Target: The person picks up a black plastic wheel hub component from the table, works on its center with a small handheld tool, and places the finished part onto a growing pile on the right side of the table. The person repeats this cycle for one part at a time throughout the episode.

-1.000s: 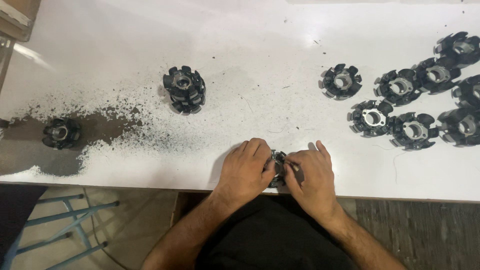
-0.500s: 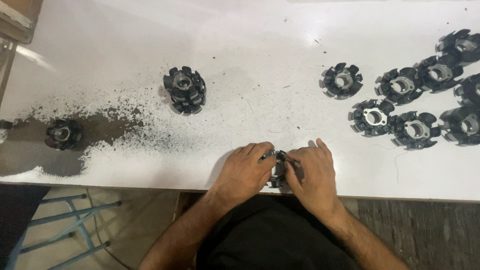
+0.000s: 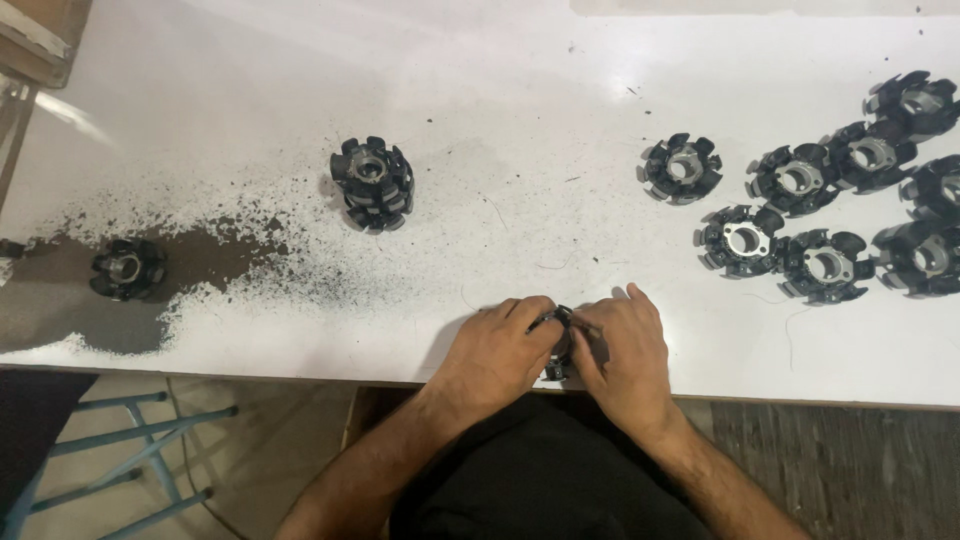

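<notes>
**Both hands closed on one black toothed part at the near table edge**

The left hand (image 3: 497, 350) and right hand (image 3: 625, 350) meet at the near edge of the white table (image 3: 520, 120). Between them sits a small black toothed metal core (image 3: 560, 345), mostly hidden; only slivers show between the fingertips and below, at the table edge. Both hands are clenched around it, thumbs and forefingers pressing from either side.

Farther out, left of centre, a stack of black toothed cores (image 3: 371, 184) stands upright amid scattered dark grit (image 3: 250, 255). A single black core (image 3: 127, 268) lies at far left on the densest grit. To the right, a cluster of similar black cores (image 3: 830, 200) lies well apart from the hands.
</notes>
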